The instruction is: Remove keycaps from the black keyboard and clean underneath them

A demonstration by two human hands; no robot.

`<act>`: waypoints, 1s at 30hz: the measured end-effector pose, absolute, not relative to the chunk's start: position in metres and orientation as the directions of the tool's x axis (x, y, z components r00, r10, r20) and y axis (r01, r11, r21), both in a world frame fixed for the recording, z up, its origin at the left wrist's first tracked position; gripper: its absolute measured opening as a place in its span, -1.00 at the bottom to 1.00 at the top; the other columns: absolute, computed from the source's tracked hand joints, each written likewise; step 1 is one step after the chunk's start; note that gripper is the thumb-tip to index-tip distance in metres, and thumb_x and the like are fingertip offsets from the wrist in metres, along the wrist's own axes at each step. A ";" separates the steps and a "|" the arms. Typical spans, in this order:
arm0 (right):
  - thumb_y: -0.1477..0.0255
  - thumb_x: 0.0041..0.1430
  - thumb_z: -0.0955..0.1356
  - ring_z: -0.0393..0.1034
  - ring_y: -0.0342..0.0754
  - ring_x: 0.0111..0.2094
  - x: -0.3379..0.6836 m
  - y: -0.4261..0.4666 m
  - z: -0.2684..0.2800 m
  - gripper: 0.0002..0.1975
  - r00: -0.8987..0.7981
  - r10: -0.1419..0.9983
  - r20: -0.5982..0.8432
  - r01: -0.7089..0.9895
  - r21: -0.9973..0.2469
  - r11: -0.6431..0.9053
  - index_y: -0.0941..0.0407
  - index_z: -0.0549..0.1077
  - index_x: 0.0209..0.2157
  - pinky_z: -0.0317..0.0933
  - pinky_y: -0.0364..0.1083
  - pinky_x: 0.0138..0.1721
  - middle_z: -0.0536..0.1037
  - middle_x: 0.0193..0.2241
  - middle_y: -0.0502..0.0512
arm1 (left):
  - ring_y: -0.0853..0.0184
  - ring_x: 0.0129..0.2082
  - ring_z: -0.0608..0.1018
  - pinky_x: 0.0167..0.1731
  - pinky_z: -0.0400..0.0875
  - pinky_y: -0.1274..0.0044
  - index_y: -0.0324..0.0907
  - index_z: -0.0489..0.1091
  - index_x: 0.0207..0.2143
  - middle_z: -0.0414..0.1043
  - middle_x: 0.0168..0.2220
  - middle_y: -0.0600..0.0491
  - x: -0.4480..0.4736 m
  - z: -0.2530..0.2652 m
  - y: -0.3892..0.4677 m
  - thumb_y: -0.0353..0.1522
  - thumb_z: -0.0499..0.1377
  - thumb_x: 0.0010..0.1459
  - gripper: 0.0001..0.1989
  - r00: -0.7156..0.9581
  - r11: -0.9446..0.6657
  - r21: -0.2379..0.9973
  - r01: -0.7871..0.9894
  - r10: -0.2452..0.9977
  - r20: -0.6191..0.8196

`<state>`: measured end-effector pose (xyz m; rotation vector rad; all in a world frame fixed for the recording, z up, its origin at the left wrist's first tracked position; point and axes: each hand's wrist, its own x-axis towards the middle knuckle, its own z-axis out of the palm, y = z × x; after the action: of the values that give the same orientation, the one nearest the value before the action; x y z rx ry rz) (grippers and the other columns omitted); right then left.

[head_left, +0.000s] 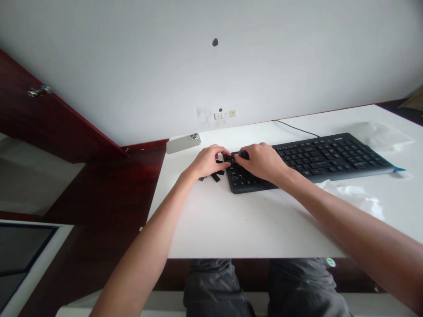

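A black full-size keyboard (310,158) lies slantwise across the white table. At its left end, my left hand (209,160) rests with thumb and index finger curved and apart, their tips on the corner keys. My right hand (262,160) is closed over the keys just beside it, its thumb pointing left. A small dark object (243,154) shows between its thumb and fingers; its kind is mostly hidden. Several loose black keycaps (215,177) lie on the table below my left hand, against the keyboard's left edge.
A phone (183,143) lies face down at the table's back left. Crumpled white plastic (358,198) is under my right forearm, and a clear bag (383,134) sits behind the keyboard's right end. The keyboard cable (294,127) runs to the back edge.
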<state>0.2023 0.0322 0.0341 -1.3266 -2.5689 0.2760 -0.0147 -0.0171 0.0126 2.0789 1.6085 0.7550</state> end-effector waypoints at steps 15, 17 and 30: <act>0.25 0.33 0.29 0.49 0.10 -0.38 0.197 0.024 0.039 -0.65 -0.520 0.854 0.013 0.826 -0.248 0.507 0.12 0.62 -0.37 0.03 -0.04 -0.41 0.62 -0.43 0.26 | 0.29 -0.28 0.57 -0.22 0.40 0.46 -0.06 0.57 -0.18 0.62 -0.16 0.07 -0.011 0.017 -0.017 -0.31 0.38 0.12 -0.81 0.188 -0.256 0.525 0.811 0.965 0.180; 0.25 0.33 0.29 0.50 0.11 -0.37 0.196 0.022 0.041 -0.65 -0.513 0.858 0.004 0.832 -0.242 0.499 0.12 0.62 -0.39 0.03 -0.04 -0.41 0.62 -0.43 0.27 | 0.29 -0.29 0.57 -0.23 0.39 0.45 -0.07 0.57 -0.24 0.62 -0.20 0.08 -0.011 0.017 -0.017 -0.33 0.35 0.15 -0.89 0.192 -0.266 0.508 0.820 0.962 0.193; 0.27 0.34 0.26 0.55 0.20 -0.29 0.191 0.023 0.044 -0.63 -0.488 0.871 -0.051 0.861 -0.191 0.472 0.18 0.63 -0.29 0.12 -0.03 -0.38 0.64 -0.33 0.37 | 0.27 -0.20 0.61 -0.19 0.41 0.45 -0.07 0.57 -0.20 0.62 -0.13 0.06 -0.014 0.017 -0.018 -0.32 0.37 0.16 -0.86 0.232 -0.311 0.494 0.811 0.948 0.217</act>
<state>0.1915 0.0232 0.0442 -1.5602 -2.6484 0.2954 -0.0140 -0.0177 0.0171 2.2307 1.6457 0.7040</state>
